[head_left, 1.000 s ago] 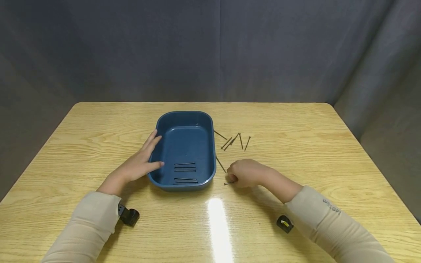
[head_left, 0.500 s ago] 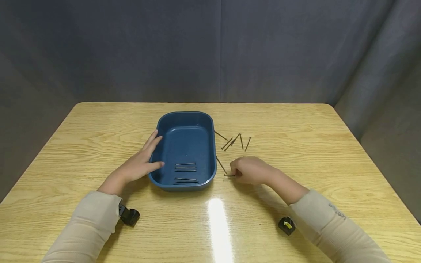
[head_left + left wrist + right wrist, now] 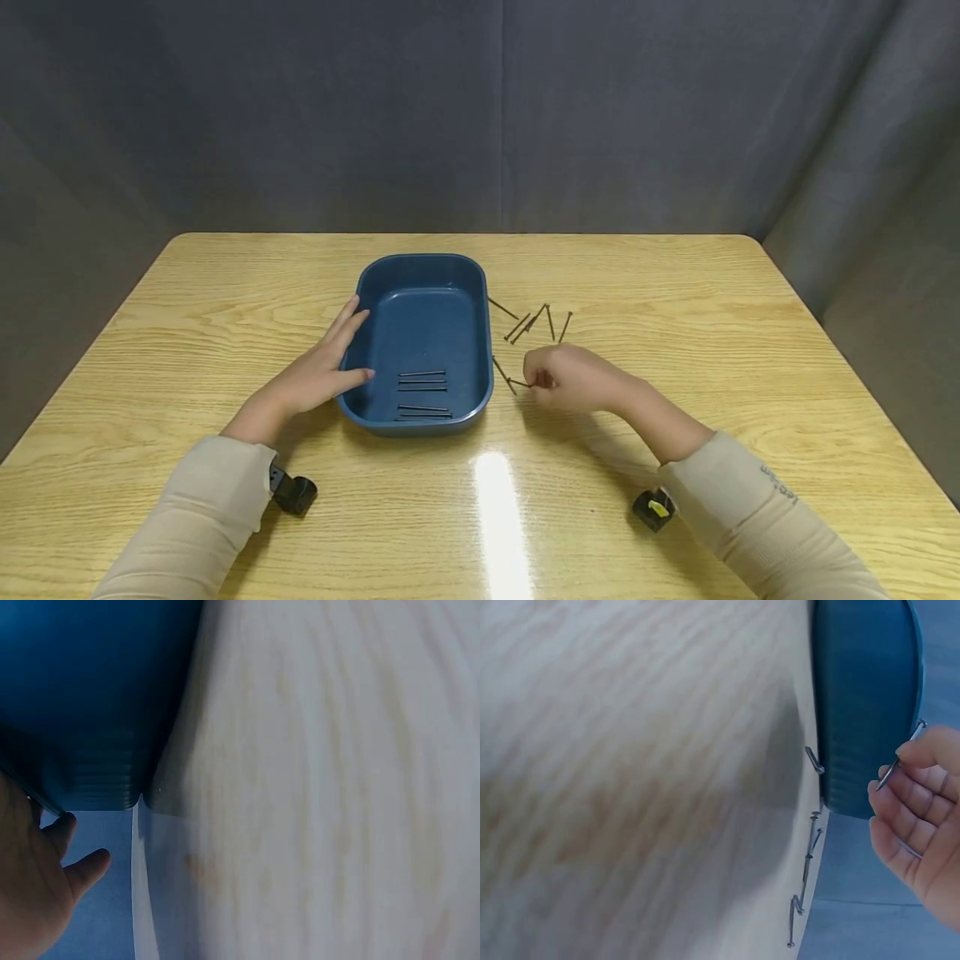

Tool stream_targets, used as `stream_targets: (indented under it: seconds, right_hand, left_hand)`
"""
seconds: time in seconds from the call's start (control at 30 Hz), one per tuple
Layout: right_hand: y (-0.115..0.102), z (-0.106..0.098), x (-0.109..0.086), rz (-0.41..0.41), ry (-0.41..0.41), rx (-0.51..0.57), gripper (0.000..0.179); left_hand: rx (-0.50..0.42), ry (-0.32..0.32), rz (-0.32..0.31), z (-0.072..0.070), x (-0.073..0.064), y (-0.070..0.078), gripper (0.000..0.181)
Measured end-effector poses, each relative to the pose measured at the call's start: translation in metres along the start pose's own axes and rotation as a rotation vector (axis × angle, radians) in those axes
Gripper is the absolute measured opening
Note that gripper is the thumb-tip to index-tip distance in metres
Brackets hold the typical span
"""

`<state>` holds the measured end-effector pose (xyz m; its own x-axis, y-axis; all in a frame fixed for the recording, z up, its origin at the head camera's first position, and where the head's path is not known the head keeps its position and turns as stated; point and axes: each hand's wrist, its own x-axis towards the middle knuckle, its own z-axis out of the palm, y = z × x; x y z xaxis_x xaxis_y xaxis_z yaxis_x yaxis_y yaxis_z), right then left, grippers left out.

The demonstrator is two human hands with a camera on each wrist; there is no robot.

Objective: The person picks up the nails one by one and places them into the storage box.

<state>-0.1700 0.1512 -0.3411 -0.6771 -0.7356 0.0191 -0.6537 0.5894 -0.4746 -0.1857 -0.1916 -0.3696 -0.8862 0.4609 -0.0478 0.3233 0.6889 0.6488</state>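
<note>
Near the frame's centre we see our right hand [image 3: 558, 379] curled, pinching a nail [image 3: 518, 383] between thumb and fingertips, just right of the blue tray [image 3: 480, 333]. Our left hand [image 3: 322, 371] lies spread with straight fingers against the tray's left wall, the thumb over its rim. Several nails [image 3: 422, 392] lie inside the tray at its lower end. More loose nails [image 3: 536, 321] are scattered on the wooden tabletop [image 3: 712, 333], right of the tray and above the right hand.

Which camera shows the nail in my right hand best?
Right wrist: the nail stands clear, pinched by the right hand. In the head view only its tip shows. The left wrist view misses it.
</note>
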Motion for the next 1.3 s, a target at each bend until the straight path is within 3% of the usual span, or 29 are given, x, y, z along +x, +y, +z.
stream_targets:
  seconds: [0.23,0.5,0.93,1.3]
  right_hand:
    - [-0.003,-0.005,0.002,-0.024,0.082,0.067,0.003]
    - [-0.014,-0.004,0.012,-0.052,0.174,0.027,0.005]
    - [-0.027,-0.001,0.035,-0.047,0.200,0.014,0.002]
    - [-0.034,0.006,0.056,-0.123,0.211,-0.008,0.003]
  left_hand:
    - [0.002,-0.001,0.005,0.000,0.001,0.000,0.077]
    - [-0.005,-0.003,-0.002,0.000,0.001,0.000,0.077]
    - [0.004,0.002,-0.012,0.000,0.000,0.002,0.077]
    - [0.006,0.005,-0.013,0.000,-0.001,0.002,0.077]
